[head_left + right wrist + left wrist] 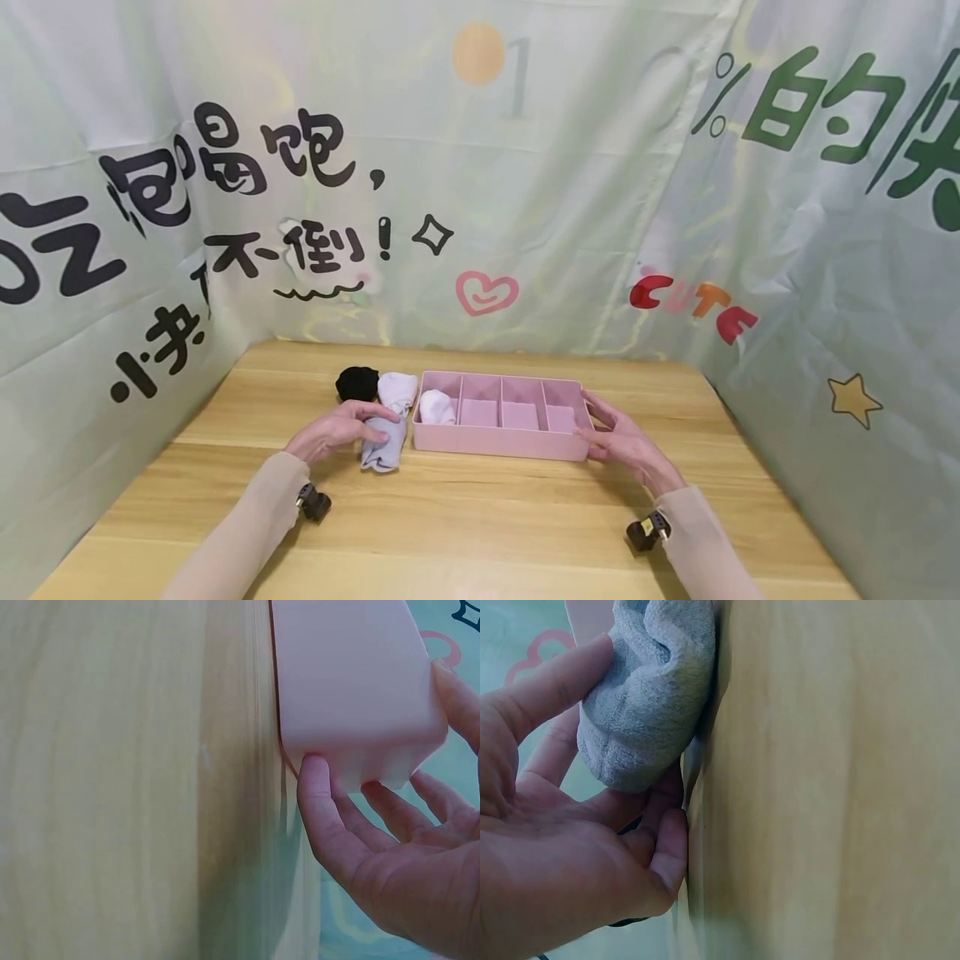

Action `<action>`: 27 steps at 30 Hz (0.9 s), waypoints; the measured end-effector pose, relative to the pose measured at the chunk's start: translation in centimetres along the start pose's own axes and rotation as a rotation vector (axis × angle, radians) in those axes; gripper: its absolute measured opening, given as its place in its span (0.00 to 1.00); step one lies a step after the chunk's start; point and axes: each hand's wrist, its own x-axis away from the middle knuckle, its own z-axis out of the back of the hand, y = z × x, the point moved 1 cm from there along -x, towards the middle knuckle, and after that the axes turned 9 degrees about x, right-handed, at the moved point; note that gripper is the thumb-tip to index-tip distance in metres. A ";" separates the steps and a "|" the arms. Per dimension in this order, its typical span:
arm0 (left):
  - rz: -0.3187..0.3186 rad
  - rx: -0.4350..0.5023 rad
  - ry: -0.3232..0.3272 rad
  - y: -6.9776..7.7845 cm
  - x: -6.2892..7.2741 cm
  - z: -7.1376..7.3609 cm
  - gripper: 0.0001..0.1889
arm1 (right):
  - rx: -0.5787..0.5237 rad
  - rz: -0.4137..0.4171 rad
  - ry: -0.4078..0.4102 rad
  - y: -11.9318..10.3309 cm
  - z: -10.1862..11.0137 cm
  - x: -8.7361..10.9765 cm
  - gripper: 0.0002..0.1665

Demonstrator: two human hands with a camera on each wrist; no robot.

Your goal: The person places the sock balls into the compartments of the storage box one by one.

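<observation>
My left hand (335, 430) holds a rolled grey sock (649, 697) between its thumb and fingers, just left of a pink divided storage box (498, 442). In the left wrist view the thumb lies on the sock and the other fingers curl behind and under it. My right hand (626, 442) grips the box's right end, the thumb on its upper edge and the fingers against the end wall (352, 761). A white bundled sock (437, 407) sits in the leftmost compartment. Beyond the left hand, a white sock (397, 388) and a black sock (357, 382) lie side by side.
The wooden table (480, 525) runs up to printed fabric curtains (570, 208) at the back and both sides. Small black wrist cameras (313, 503) are strapped at both sleeves.
</observation>
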 end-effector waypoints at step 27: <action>-0.018 0.169 0.023 0.9 0.7 0.5 0.17 | -0.007 0.022 -0.009 0.1 0.1 0.0 0.51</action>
